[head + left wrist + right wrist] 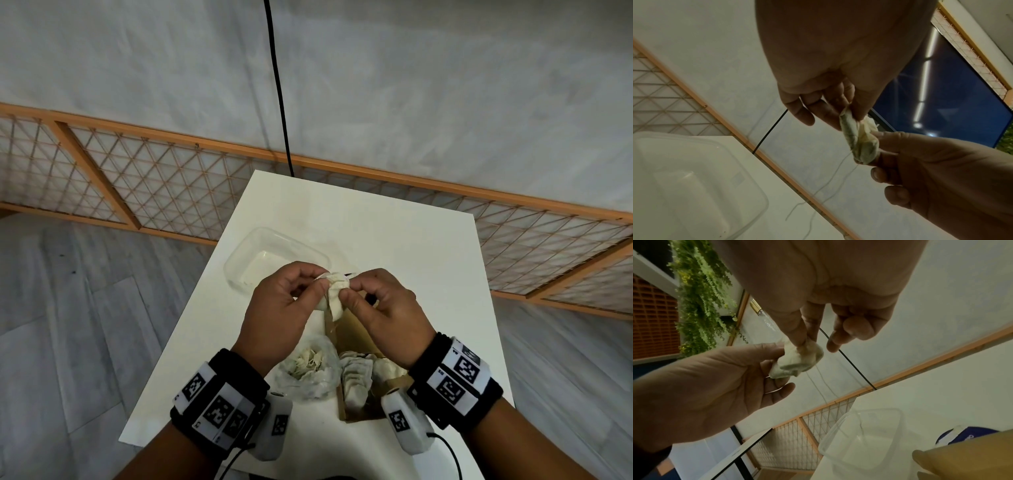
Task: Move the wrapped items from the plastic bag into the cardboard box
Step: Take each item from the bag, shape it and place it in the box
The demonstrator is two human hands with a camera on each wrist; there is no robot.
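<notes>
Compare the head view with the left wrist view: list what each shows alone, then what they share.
Head view only: the plastic bag of wrapped items, the cardboard box beside it, already holding some, and both wristbands.

Left wrist view only: a thin string hanging from the wrapped item, and a dark blue window.

Both: the left hand and right hand pinching one wrapped item, the clear container, the black cable.

Seen from under the right hand: thumb and forefinger pinched a small pale wrapped item, the other fingers loosely curled. Met from the lower left by the left hand, fingertips gripping the same item's other end, with thin threads dangling below it. Below right, a clear plastic container on a white table; behind, a black cable, a wooden lattice panel and hanging green foliage.
</notes>
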